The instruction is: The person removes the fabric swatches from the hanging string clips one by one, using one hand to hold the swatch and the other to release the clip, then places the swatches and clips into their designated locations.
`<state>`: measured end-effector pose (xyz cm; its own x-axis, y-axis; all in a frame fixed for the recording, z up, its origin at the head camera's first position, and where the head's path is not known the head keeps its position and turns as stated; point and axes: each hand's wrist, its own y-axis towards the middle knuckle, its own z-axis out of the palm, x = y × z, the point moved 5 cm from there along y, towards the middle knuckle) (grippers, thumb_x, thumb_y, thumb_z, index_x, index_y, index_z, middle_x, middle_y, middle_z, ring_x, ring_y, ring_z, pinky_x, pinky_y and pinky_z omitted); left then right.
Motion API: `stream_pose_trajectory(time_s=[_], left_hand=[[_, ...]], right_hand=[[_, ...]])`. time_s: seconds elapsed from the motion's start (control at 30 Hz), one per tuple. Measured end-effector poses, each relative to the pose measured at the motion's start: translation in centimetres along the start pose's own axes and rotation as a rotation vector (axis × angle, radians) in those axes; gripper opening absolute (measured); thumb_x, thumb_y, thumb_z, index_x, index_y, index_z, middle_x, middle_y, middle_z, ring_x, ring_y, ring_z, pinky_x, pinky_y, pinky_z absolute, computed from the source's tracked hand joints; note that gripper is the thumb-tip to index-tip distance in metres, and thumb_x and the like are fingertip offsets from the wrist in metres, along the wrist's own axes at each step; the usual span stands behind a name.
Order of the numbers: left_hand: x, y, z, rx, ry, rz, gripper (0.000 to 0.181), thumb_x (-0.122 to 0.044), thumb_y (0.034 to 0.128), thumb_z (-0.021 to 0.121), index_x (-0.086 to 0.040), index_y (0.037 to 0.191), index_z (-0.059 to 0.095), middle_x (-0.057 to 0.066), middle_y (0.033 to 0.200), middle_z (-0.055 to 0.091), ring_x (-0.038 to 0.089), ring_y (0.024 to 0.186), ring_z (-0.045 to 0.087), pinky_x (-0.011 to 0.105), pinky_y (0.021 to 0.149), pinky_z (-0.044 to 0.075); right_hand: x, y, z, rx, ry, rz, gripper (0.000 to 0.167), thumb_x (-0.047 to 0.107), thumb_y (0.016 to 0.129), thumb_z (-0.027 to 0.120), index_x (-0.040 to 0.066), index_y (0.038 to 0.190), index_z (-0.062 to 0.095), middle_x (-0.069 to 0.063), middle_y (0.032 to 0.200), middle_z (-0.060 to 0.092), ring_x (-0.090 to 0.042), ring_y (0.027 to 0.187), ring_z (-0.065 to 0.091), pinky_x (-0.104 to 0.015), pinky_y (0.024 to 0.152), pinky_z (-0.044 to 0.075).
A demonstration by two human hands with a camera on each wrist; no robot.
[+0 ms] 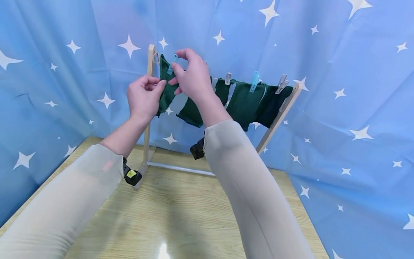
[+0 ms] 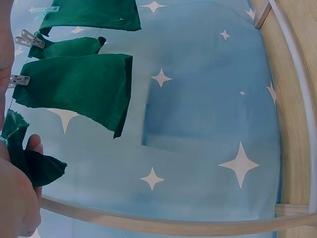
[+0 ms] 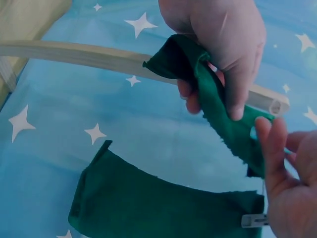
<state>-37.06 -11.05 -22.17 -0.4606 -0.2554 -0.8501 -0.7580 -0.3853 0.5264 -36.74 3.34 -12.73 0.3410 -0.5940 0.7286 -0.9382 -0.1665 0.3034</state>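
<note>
A piece of dark green cloth (image 1: 167,92) hangs at the left end of the line, with a light blue clothespin (image 1: 170,68) on its upper edge. My left hand (image 1: 144,96) pinches this cloth between thumb and fingers; in the left wrist view a fold of the cloth (image 2: 43,167) sticks out past the fingers. Close by the clothespin is my right hand (image 1: 194,77), thumb and index finger spread apart beside it. In the right wrist view the right hand (image 3: 292,183) partly hides the clothespin, and contact is hard to tell.
More green cloths (image 1: 244,100) hang along the line under a grey clothespin (image 1: 228,78), another blue clothespin (image 1: 254,81) and a clear clothespin (image 1: 282,84). The wooden rack (image 1: 280,118) has a white bottom bar (image 1: 181,169) and stands on a wooden table (image 1: 155,212) before a starry blue curtain (image 1: 339,72).
</note>
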Motion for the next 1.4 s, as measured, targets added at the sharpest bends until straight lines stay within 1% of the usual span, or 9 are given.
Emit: stream_pose_trajectory(time_s=[0.17,0.27,0.37,0.5,0.67,0.83,0.97,1.1,1.4], left_hand=[[-0.3,0.0,-0.1,0.004,-0.049,0.007,0.032,-0.034,0.1036,0.079,-0.004,0.114,0.083,-0.008,0.083,0.072,0.002,0.08,0.064,0.018,0.071,0.052],[-0.7,0.0,-0.1,0.003,-0.076,0.013,0.033,-0.037,0.1031,0.079,-0.006,0.115,0.085,0.003,0.094,0.079,0.003,0.084,0.067,0.018,0.076,0.055],[-1.2,0.1,-0.1,0.006,-0.102,0.016,0.035,-0.04,0.1027,0.079,-0.008,0.115,0.086,0.008,0.105,0.082,0.004,0.089,0.069,0.019,0.079,0.056],[-1.6,0.3,-0.1,0.018,-0.142,0.01,0.036,-0.042,0.1015,0.081,-0.008,0.113,0.086,0.002,0.101,0.082,0.006,0.09,0.07,0.02,0.079,0.057],[-1.7,0.7,-0.2,0.031,-0.169,-0.007,0.032,-0.036,0.1021,0.081,-0.007,0.115,0.085,-0.004,0.093,0.08,0.005,0.088,0.072,0.019,0.083,0.059],[-1.7,1.1,-0.3,0.049,-0.126,-0.016,0.032,-0.035,0.1038,0.079,-0.009,0.122,0.084,0.004,0.101,0.082,0.004,0.091,0.071,0.019,0.084,0.058],[-2.1,1.4,-0.1,0.091,-0.04,-0.016,0.036,-0.038,0.1041,0.078,-0.01,0.126,0.083,0.011,0.114,0.082,0.007,0.097,0.071,0.018,0.084,0.058],[-2.7,2.0,0.2,0.122,0.044,-0.006,0.038,-0.04,0.1049,0.077,-0.012,0.131,0.082,0.014,0.116,0.082,0.006,0.096,0.07,0.016,0.08,0.056],[-3.5,2.5,-0.1,0.064,0.045,0.011,0.032,-0.036,0.1075,0.073,-0.011,0.124,0.085,0.012,0.112,0.08,0.002,0.089,0.064,0.017,0.076,0.053]], right_hand=[[0.1,0.1,0.0,-0.065,0.078,-0.01,0.041,0.034,0.112,0.064,0.021,0.15,0.059,0.005,0.157,0.061,-0.019,0.084,0.079,-0.026,0.074,0.063],[0.2,0.2,0.0,-0.098,0.1,-0.043,0.035,0.033,0.112,0.064,0.018,0.143,0.064,0.002,0.148,0.067,-0.021,0.079,0.078,-0.026,0.075,0.063],[0.3,0.3,-0.1,-0.126,0.109,-0.084,0.03,0.031,0.112,0.064,0.016,0.139,0.066,0.0,0.145,0.068,-0.021,0.075,0.075,-0.026,0.075,0.062],[0.2,0.3,-0.1,-0.146,0.14,-0.114,0.037,0.028,0.111,0.067,0.016,0.145,0.061,-0.003,0.147,0.067,-0.019,0.076,0.075,-0.027,0.074,0.062],[0.1,0.3,-0.3,-0.153,0.13,-0.086,0.052,0.029,0.11,0.07,0.019,0.158,0.055,-0.003,0.151,0.065,-0.019,0.091,0.078,-0.026,0.076,0.063],[0.2,0.2,-0.6,-0.161,0.087,-0.063,0.045,0.028,0.109,0.071,0.018,0.153,0.064,-0.003,0.145,0.068,-0.016,0.102,0.078,-0.025,0.08,0.064],[0.4,0.1,-0.8,-0.175,0.075,-0.051,0.043,0.027,0.109,0.071,0.018,0.151,0.066,-0.003,0.14,0.071,-0.013,0.103,0.078,-0.024,0.08,0.065],[0.5,0.1,-1.0,-0.181,0.066,-0.045,0.042,0.026,0.109,0.071,0.017,0.15,0.067,-0.003,0.138,0.072,-0.012,0.101,0.078,-0.024,0.079,0.065],[0.4,-0.3,-1.3,-0.189,0.069,-0.055,0.035,0.023,0.108,0.071,0.016,0.142,0.07,-0.003,0.137,0.072,-0.014,0.104,0.078,-0.027,0.079,0.065]])
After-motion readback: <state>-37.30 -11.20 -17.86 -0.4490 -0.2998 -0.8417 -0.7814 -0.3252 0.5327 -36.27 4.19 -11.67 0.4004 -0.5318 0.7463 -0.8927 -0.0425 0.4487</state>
